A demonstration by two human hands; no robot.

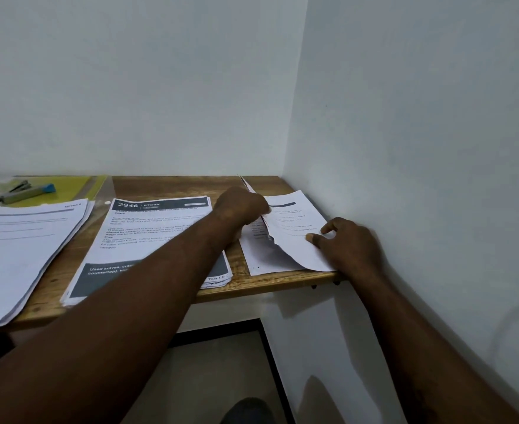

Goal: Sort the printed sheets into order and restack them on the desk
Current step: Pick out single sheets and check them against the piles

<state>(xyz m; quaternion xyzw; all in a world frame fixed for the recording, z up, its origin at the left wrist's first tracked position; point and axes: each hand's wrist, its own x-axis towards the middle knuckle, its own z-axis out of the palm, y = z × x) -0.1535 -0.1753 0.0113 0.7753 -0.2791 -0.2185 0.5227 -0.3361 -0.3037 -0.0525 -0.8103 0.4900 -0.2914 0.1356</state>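
Three piles of printed sheets lie on the wooden desk [166,186]. The left pile [22,249] overhangs the front edge. The middle pile [148,237] has a dark "2946 KITCHEN" header on top. At the right, against the wall, lies the small right pile [259,258]. My left hand [241,209] reaches across the middle pile, its fingers closed on the edge of a curled top sheet [292,234] of the right pile. My right hand [348,243] rests with spread fingers on that sheet's right side, pressing it down near the desk's front corner.
A yellow plastic folder [77,186] lies at the back left with a grey stapler [18,187] and a grey marker with a blue cap [28,192] on it. White walls close the back and right sides. Below the desk edge is floor and a dark shoe [247,411].
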